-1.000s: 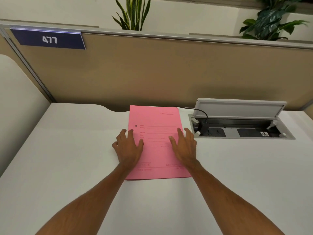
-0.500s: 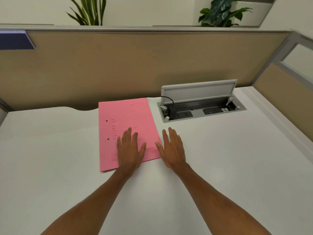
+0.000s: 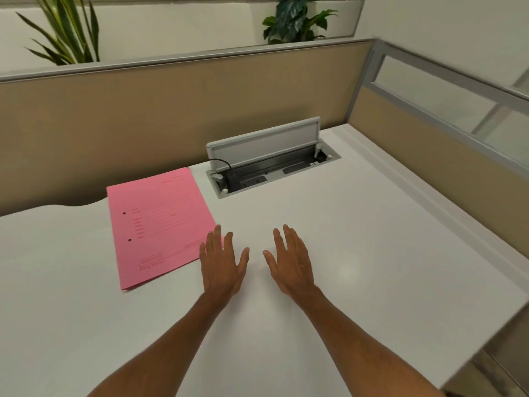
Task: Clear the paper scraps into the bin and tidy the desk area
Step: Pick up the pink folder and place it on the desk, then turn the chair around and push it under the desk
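I see the folder [image 3: 160,224] lying flat on the desk [image 3: 357,253], left of centre. Behind and to its right, the socket box [image 3: 272,164] sits sunk in the desk, lid up, a cable [image 3: 221,162] at its left end. Both hands lie near the desk's middle: the left hand [image 3: 221,267] overlaps the folder's near right corner, the right hand [image 3: 290,265] just beside it. Partitions [image 3: 143,116] stand behind and right, plants [image 3: 294,18] behind them.

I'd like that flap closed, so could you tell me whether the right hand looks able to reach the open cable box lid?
Probably yes: the right hand is open, and only bare desk lies before the lid.
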`<state>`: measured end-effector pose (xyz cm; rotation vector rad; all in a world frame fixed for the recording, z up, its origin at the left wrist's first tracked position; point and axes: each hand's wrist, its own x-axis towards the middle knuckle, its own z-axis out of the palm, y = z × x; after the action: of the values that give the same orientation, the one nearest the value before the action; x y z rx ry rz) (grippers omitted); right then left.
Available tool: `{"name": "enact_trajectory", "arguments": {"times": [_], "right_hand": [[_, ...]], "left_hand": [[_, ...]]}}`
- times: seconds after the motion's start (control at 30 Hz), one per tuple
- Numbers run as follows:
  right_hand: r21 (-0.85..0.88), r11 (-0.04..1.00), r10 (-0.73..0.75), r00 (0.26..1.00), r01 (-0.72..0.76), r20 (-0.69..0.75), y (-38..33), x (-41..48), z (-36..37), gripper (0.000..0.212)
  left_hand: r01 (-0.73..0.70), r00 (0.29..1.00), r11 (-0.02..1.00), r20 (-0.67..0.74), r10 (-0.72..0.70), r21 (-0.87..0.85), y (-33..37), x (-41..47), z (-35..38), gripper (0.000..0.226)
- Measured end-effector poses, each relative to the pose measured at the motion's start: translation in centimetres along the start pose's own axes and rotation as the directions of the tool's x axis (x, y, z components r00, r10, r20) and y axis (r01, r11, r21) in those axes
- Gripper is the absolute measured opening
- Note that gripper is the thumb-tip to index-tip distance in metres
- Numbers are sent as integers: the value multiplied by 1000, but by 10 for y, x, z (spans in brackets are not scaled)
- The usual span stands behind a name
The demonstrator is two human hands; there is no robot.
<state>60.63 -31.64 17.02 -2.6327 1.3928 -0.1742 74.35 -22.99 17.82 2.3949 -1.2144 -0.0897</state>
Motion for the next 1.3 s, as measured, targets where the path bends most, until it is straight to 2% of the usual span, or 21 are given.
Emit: {"name": "enact_trajectory", "arguments": {"times": [0.33, 0.47, 0.6, 0.73, 0.87, 1.03, 1.3], "right_hand": [[89, 987, 145, 986, -137, -88, 86, -100, -53, 58], [66, 983, 181, 972, -173, -147, 121, -148, -71, 58], [9, 971, 240, 960, -241, -142, 154, -197, -83, 62], [5, 953, 299, 943, -302, -148, 178, -244, -95, 64], [46, 930, 366, 920, -364, -140, 192, -289, -106, 65], [94, 887, 462, 870, -452, -170, 200, -341, -123, 59], [102, 790, 610, 757, -605, -233, 211, -419, -138, 58]], "left_hand": [[-186, 982, 982, 9, 186, -25, 96, -77, 13, 51], [-248, 968, 968, 30, 250, -47, 138, -111, 14, 51], [-353, 935, 935, 39, 354, -32, 167, -152, 12, 54], [-417, 905, 909, 79, 418, -30, 194, -193, 8, 70], [-452, 884, 888, 94, 458, -81, 220, -230, 10, 61], [-492, 847, 858, 144, 511, -150, 249, -269, 10, 59], [-593, 736, 765, 215, 641, -252, 286, -317, 12, 60]]}}
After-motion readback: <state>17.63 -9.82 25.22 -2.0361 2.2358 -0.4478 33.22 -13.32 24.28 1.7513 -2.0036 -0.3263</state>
